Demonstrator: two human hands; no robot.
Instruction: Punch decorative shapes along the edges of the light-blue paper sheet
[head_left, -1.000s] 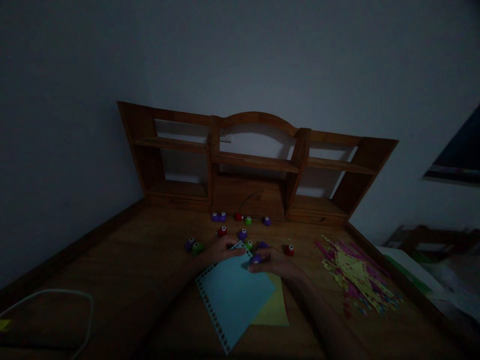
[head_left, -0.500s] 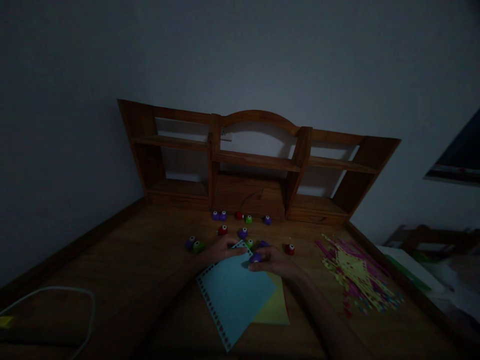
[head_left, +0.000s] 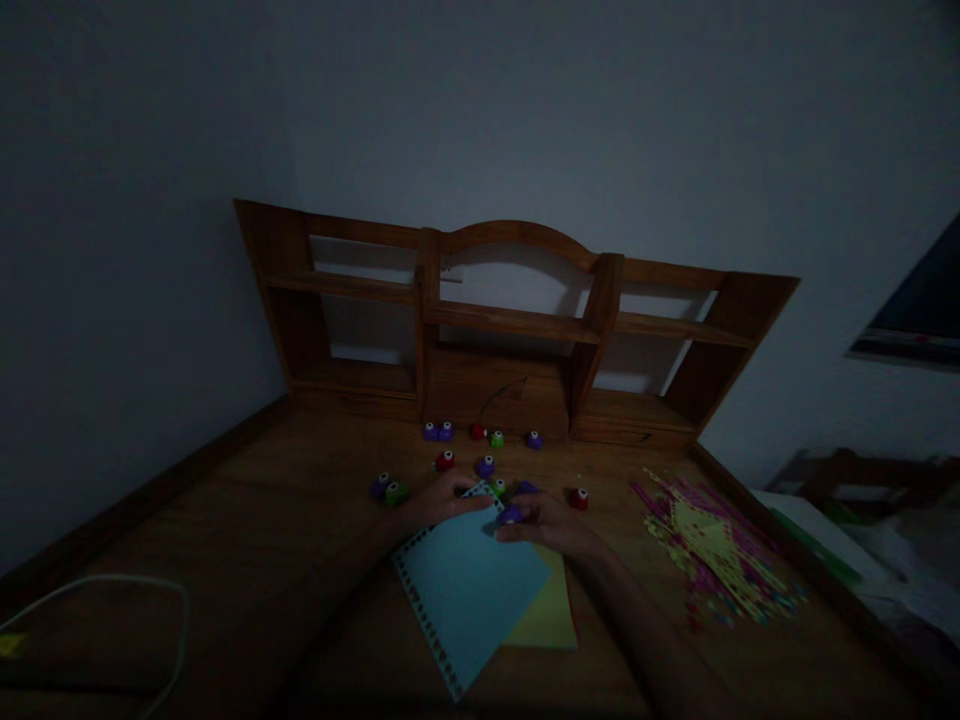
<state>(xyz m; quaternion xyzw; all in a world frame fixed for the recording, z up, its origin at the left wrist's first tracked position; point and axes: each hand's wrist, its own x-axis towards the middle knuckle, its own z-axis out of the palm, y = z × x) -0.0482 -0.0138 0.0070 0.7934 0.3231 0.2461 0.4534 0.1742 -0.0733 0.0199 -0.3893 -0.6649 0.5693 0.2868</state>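
A light blue sheet of paper (head_left: 476,580) with punched shapes along its two left-hand edges lies turned cornerwise in front of me. At its upper corner my left hand (head_left: 448,502) pinches the sheet, thumb on top. My right hand (head_left: 541,520) is closed around a small purple craft punch (head_left: 511,515), held at the upper right edge of the blue paper. Whether the punch's slot is on the paper, I cannot tell in the dim light. Beneath the blue paper is a yellow sheet (head_left: 547,615). A green punch (head_left: 499,487) and another purple punch (head_left: 527,488) stand just beyond my fingers.
Several more punches stand farther back, among them a red punch (head_left: 580,498) and a purple punch (head_left: 486,466). Punched paper strips (head_left: 705,545) are heaped at the right. A wooden shelf unit (head_left: 514,322) closes off the desk's back. A white cable (head_left: 184,620) curves at left.
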